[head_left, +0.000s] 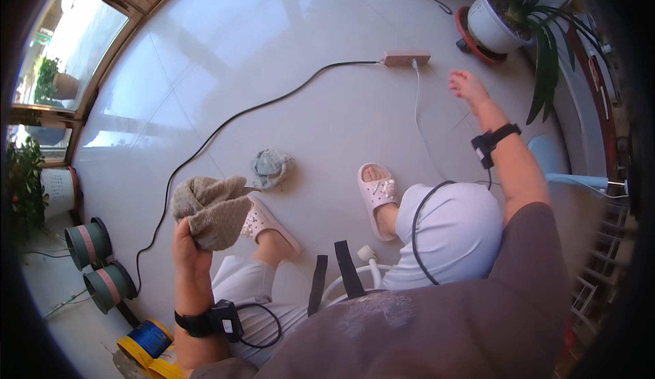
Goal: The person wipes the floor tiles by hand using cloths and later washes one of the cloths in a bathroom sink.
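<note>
My left hand (190, 248) grips a folded brown-beige cloth (212, 212) from below, above the floor. A crumpled grey-blue rag (272, 168) lies on the tiles just beyond it. My right hand (468, 90) is stretched forward over the floor, its fingers loosely bent and nothing visible in them. Closest to that hand are a pink power strip (407, 59) and a white flowerpot (494, 21) on a red-brown saucer. A white plug and cable (417, 79) run from the strip. The right palm is turned from view.
A black cord (245, 113) curves across the floor from the strip. Pink clogs (376, 195) are on my feet. Green pots (88, 243) and a yellow-and-blue container (148, 340) stand at left. Glass doors (71, 46) are upper left. A wire rack (604, 256) stands at right.
</note>
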